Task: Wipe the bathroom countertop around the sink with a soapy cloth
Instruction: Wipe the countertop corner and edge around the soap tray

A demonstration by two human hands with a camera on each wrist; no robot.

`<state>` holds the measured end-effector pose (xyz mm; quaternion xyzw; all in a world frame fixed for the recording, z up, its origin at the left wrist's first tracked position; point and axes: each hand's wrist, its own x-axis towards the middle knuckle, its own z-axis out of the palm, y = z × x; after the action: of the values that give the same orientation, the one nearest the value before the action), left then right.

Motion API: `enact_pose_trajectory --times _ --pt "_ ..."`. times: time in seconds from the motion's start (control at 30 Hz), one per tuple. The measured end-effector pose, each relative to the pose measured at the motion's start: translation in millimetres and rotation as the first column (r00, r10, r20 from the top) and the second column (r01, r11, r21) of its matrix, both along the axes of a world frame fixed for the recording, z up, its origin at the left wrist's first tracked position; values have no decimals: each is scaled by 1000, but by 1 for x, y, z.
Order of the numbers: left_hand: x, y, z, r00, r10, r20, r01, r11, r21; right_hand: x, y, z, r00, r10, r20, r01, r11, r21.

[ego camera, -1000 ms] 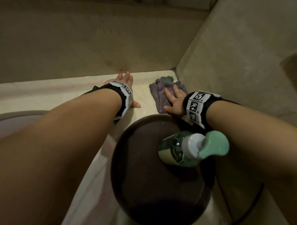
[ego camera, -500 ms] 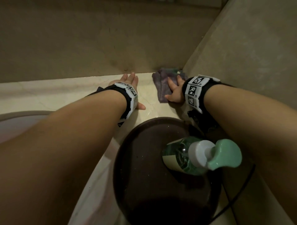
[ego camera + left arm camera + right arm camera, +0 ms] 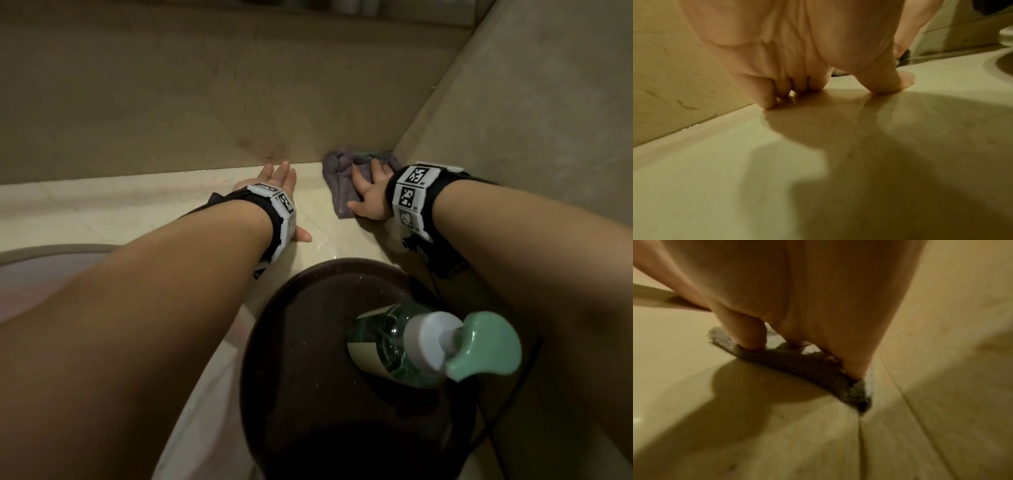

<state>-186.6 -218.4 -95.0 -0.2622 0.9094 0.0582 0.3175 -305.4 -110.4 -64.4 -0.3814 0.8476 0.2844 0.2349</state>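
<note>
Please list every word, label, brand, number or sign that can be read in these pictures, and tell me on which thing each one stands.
No words or numbers can be read.
Soap pump bottle: it has a pale label, but no print shows on it.
Band on the left wrist: black-and-white coded squares only, no letters.
Band on the right wrist: the same coded squares, plus tiny marks too small to read.
Cloth, countertop, walls: no text.
</note>
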Motion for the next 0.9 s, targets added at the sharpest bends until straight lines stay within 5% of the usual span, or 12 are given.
enact_pose_trajectory --times 0.23,0.47,0.9 --pt "1 4 6 999 -28 32 27 1000 14 28 -17 -1 972 194 131 -197 980 5" --pt "8 11 23 994 -105 31 105 994 10 26 -17 -2 962 233 141 -235 972 -8" --pt "1 -1 -7 997 17 -74 -14 999 40 -5 -4 -2 998 7 66 -8 1000 18"
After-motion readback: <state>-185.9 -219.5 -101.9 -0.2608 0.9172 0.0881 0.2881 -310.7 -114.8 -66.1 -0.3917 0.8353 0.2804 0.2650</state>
